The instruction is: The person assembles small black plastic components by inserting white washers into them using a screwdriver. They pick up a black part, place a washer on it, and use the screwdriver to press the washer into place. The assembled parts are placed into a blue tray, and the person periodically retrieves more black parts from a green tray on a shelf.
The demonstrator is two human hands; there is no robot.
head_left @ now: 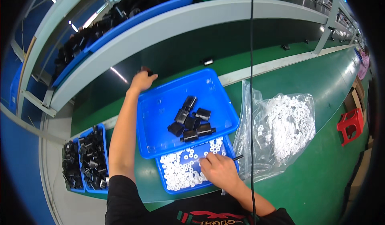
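My left hand is stretched out past the far left corner of the upper blue tray, over the dark green belt. Its fingers are curled on a small black part, mostly hidden. In the upper tray lie several black cylindrical parts in a loose group. My right hand is closed on a thin black pen-like stick, above the lower blue tray. That tray holds many small white rings, and the upper tray overlaps its far edge.
Right of the trays, a clear plastic bag of white rings lies on the green table. Blue bins of black parts stand at left. A cable hangs in front. A black part sits on the belt; a shelf beam crosses above.
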